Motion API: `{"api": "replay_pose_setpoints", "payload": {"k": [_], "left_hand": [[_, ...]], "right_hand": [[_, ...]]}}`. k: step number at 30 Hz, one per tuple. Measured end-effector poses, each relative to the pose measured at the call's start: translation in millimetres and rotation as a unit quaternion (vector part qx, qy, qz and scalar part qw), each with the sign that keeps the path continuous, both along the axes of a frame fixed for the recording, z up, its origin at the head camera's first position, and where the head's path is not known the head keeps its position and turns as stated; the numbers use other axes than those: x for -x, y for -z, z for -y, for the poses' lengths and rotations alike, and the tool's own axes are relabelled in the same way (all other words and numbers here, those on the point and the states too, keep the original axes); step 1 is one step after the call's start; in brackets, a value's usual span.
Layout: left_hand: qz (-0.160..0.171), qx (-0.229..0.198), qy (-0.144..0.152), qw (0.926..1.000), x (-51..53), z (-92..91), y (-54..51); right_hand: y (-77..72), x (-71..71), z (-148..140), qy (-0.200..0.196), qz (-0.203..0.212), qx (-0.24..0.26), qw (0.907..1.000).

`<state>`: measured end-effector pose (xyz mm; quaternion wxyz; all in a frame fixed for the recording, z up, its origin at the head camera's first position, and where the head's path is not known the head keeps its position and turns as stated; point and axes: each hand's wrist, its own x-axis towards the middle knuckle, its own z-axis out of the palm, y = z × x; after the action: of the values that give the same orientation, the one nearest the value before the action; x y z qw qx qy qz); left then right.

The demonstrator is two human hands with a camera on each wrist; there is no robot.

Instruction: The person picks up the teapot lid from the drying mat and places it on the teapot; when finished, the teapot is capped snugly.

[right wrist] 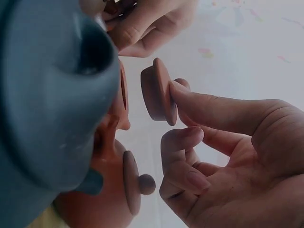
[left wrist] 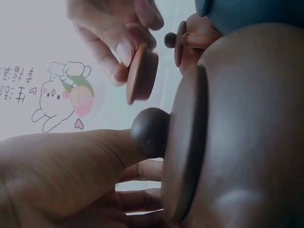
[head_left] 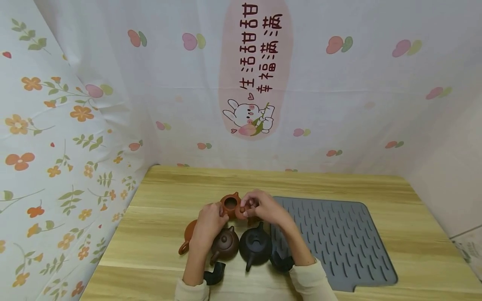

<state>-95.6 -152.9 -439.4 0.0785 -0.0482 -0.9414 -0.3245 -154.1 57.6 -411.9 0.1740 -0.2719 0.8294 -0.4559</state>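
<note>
My right hand (head_left: 263, 207) pinches a small round reddish-brown lid (right wrist: 159, 92) by its knob, just off the right side of an uncovered orange-brown clay teapot (head_left: 228, 213). The round opening of that teapot faces up in the head view. At its left side, my left hand (head_left: 210, 221) grips what looks like the handle; the right wrist view shows a bit of brown clay between the fingers (right wrist: 130, 35). In the left wrist view, a dark brown teapot (left wrist: 256, 123) hides most of the left fingers.
Nearer my body stand the lidded dark brown teapot and a black teapot (head_left: 256, 246). A reddish lidded teapot (right wrist: 104, 190) is partly hidden below my right hand. Left of my left forearm is an orange clay piece with a handle (head_left: 183, 248). A grey ridged mat (head_left: 335, 238) lies at right.
</note>
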Motion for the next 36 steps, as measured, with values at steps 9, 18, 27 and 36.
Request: {"api": "replay_pose_setpoints", "payload": {"k": [9,18,27,36], "left_hand": [[0.015,0.013,-0.005,0.9998,6.4,0.9,11.3],[0.013,0.017,0.002,0.9998,-0.9,-2.5,0.1],[-0.020,0.004,0.018,0.9996,5.0,5.7,18.8],[-0.020,0.019,0.004,0.9996,27.8,15.5,67.4]], "right_hand": [[-2.2,16.1,13.7,0.031,0.022,0.001,0.9993],[1.0,29.7,27.7,0.050,0.043,-0.019,0.9976],[-1.7,31.4,35.7,0.032,0.061,-0.023,0.9974],[-1.3,34.9,41.6,0.027,0.085,-0.015,0.9959]]}}
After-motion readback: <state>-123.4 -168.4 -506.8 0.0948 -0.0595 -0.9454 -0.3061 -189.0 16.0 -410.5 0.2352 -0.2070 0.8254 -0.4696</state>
